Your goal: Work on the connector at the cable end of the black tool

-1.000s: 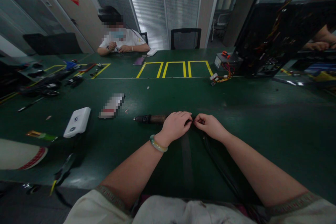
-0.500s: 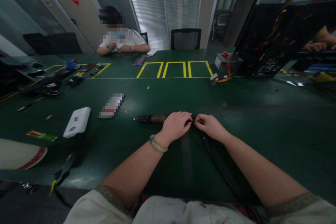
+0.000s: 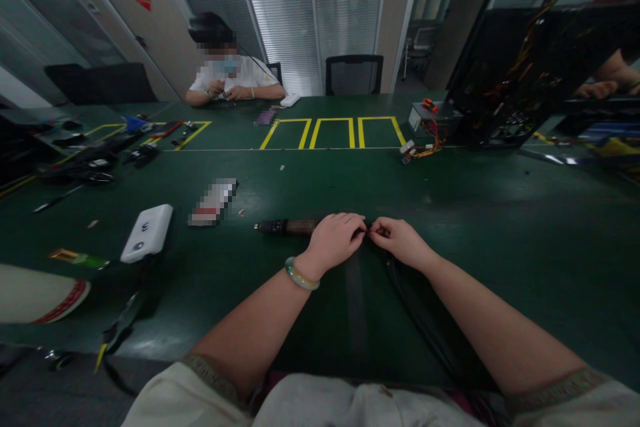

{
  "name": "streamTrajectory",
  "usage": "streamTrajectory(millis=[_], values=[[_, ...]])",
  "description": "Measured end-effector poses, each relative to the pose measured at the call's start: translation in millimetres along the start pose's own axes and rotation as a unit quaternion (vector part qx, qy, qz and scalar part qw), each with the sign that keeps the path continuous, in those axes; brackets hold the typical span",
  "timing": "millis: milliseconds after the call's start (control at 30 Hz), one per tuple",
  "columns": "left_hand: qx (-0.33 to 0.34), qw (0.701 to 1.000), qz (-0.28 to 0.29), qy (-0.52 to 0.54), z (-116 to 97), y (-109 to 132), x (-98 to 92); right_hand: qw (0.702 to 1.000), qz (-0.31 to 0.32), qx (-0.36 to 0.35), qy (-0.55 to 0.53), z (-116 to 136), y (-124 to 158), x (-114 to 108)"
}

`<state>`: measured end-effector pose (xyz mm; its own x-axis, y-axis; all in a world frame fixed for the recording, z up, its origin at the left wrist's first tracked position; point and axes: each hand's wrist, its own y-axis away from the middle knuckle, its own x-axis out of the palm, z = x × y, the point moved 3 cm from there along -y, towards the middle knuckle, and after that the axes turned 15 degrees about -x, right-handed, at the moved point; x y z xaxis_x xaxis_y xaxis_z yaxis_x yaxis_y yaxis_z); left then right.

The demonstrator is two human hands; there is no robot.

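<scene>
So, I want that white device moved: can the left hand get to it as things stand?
Probably yes: only bare table lies between the left hand and the white device, though that hand grips a dark tool.

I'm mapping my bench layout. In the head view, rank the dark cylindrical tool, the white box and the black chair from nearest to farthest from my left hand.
1. The dark cylindrical tool, held in the left hand, sticking out leftward.
2. The white box, farther left on the table.
3. The black chair, beyond the table's far edge.
</scene>
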<state>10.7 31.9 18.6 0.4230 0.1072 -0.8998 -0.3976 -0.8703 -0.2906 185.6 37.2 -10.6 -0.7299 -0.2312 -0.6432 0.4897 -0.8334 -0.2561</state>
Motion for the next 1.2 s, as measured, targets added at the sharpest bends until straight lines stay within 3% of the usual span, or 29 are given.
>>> streamTrajectory(millis=[1200], values=[[0.0, 1.0, 0.005, 0.008, 0.3, -0.4, -1.3, 1.0, 0.003, -0.003, 0.008, 1.5, 0.0, -1.0]])
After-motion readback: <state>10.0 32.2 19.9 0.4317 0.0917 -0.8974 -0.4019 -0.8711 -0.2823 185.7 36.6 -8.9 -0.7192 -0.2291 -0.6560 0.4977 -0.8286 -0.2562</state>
